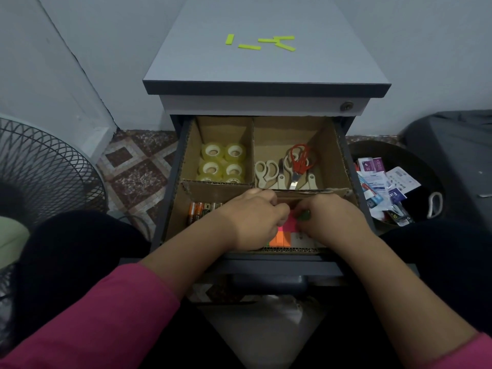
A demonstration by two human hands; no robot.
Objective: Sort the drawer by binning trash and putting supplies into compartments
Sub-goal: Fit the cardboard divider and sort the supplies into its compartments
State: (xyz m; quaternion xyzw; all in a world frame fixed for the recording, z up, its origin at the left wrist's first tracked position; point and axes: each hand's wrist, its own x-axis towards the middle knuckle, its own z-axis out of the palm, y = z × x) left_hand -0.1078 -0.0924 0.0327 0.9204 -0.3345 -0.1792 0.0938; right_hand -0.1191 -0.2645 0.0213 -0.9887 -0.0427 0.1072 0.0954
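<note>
The open drawer [343,155] holds a cardboard divider with several compartments. Tape rolls [222,162] fill the back left one, scissors [288,167] the back right one, and batteries [199,210] lie at the front left. Both of my hands are down in the front compartment. My left hand [253,221] and my right hand [330,217] have curled fingers meeting over a pad of pink and orange sticky flags [283,233]. A small dark green thing [304,215] sits at my right fingertips. What lies under the hands is hidden.
A dark trash bin [428,182] with wrappers and packets stands right of the drawer. Several yellow-green strips [262,42] lie on the cabinet top. A wire fan guard [45,166] stands at the left. My dark-clothed knees flank the drawer front.
</note>
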